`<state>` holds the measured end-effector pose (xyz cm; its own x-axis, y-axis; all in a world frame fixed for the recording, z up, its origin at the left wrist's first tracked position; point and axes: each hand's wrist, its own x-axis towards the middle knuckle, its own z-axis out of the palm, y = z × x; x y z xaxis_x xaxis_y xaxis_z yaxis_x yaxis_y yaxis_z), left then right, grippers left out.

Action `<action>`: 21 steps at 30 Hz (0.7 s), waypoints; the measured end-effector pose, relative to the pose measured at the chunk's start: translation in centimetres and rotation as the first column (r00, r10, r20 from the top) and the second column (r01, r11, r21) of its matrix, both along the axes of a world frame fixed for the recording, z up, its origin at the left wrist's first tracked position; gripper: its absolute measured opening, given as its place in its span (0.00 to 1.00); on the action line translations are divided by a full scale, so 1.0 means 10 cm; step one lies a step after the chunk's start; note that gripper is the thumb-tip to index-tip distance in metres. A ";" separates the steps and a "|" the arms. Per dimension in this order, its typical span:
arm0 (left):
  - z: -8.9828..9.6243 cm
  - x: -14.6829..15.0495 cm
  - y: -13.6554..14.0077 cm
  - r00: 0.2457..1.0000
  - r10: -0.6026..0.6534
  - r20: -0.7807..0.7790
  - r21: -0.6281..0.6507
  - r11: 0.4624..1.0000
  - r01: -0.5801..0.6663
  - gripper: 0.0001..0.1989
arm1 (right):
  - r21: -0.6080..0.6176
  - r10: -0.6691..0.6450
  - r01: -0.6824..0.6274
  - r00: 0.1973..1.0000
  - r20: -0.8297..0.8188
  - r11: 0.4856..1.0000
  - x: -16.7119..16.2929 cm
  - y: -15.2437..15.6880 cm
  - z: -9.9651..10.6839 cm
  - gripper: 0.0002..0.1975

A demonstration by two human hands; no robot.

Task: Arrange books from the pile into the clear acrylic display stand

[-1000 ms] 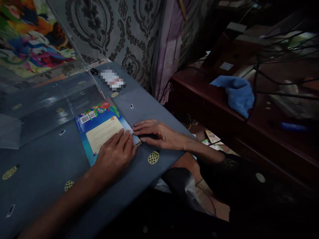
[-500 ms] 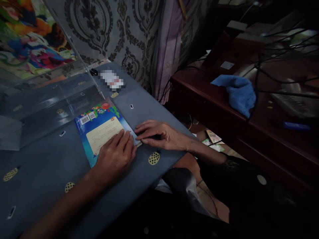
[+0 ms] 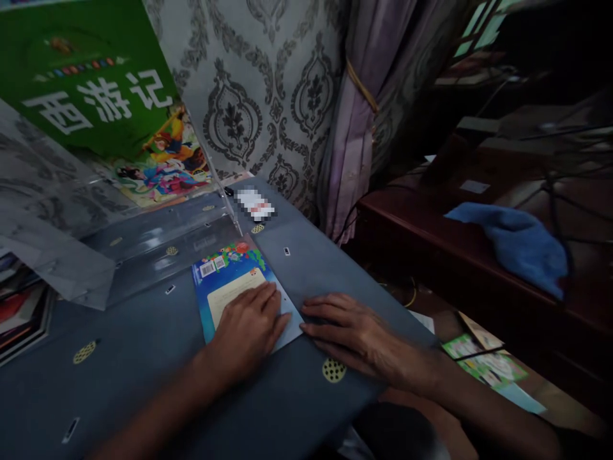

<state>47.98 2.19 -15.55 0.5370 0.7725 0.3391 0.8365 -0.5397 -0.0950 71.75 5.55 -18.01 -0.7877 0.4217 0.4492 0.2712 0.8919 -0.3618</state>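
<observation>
A blue book (image 3: 204,287) with a cream text panel and a barcode lies closed, back cover up, on the grey-blue tablecloth (image 3: 158,377). My left hand (image 3: 251,322) rests flat across the cover's lower right part, fingers stretched out, hiding part of the panel. Beside the book's right corner is my right hand (image 3: 352,329), its fingers extended and slightly apart. Its fingertips are at the corner; whether they touch the edge I cannot tell. Behind the book stands a clear plastic holder (image 3: 143,246) with a green picture book (image 3: 143,38) showing upright in it.
Stacked books (image 3: 26,313) sit at the left. A blurred white item (image 3: 256,203) lies near the table's back edge. To the right, a dark red desk (image 3: 412,220) carries a blue cloth (image 3: 522,249) and cables. Colourful papers (image 3: 488,367) lie below it.
The camera view has shifted, so the green book and the stack now show. My right hand's fingers have straightened from a near pinch at the book's corner. My left hand stays on the cover.
</observation>
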 end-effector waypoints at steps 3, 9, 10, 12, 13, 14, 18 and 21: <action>-0.01 -0.12 0.36 0.995 0.091 -0.036 -0.005 0.996 -0.091 0.16 | -0.002 -0.011 0.011 1.000 -0.012 1.000 0.00 -0.01 0.01 0.13; 0.01 -0.25 0.93 0.963 0.262 -0.063 -0.094 0.959 -0.267 0.13 | -0.012 -0.011 0.010 1.000 -0.026 1.000 0.01 0.00 -0.02 0.14; 0.00 -0.25 0.96 0.961 0.271 -0.054 -0.108 0.955 -0.276 0.13 | -0.012 -0.005 0.005 1.000 -0.025 1.000 0.01 0.00 -0.02 0.14; -0.02 -0.28 0.99 0.961 0.274 -0.028 -0.127 0.953 -0.275 0.14 | -0.011 0.002 -0.002 1.000 -0.015 1.000 0.01 0.01 -0.01 0.14; -0.03 -0.31 0.99 0.965 0.262 -0.006 -0.134 0.956 -0.261 0.15 | -0.008 0.007 -0.008 1.000 -0.008 1.000 0.02 0.01 -0.01 0.13; -0.05 -0.35 0.98 0.971 0.240 0.023 -0.143 0.962 -0.234 0.16 | -0.008 0.010 -0.010 1.000 0.001 1.000 0.02 0.02 -0.01 0.13; -0.11 -0.64 0.88 0.977 0.155 0.149 -0.196 0.973 -0.124 0.21 | 0.003 0.008 -0.008 1.000 0.003 1.000 0.01 0.03 0.01 0.13; -0.11 -0.93 0.69 0.966 0.193 0.174 -0.249 0.957 -0.146 0.24 | 0.014 0.004 -0.004 1.000 -0.016 1.000 0.00 0.03 0.01 0.13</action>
<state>38.68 9.06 -16.68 0.3325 0.9161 0.2240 0.9071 -0.3757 0.1900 71.78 5.87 -17.92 -0.7819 0.4122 0.4676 0.2620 0.8980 -0.3534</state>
